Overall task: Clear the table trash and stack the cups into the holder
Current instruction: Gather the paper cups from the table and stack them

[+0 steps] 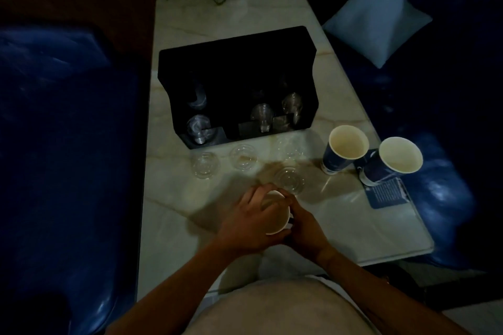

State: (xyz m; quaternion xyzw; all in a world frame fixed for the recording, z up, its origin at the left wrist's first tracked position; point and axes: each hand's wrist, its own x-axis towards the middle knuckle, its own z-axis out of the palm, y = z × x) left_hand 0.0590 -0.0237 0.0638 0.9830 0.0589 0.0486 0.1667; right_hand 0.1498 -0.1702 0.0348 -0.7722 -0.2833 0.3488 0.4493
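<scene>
On the table (190, 215), the black holder (236, 84) sits well beyond a paper cup (276, 215) near the front edge. Left hand (253, 226) and right hand (304, 228) both wrap it. Best to keep the grip light, so the cup isn't crushed before stacking.

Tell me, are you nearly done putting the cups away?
Not yet. Some clear cups already sit in the black holder. Both the left hand and the right hand grip one paper cup. Left to do: two blue cups near the right edge, clear lids by the holder, and a blue card.
</scene>
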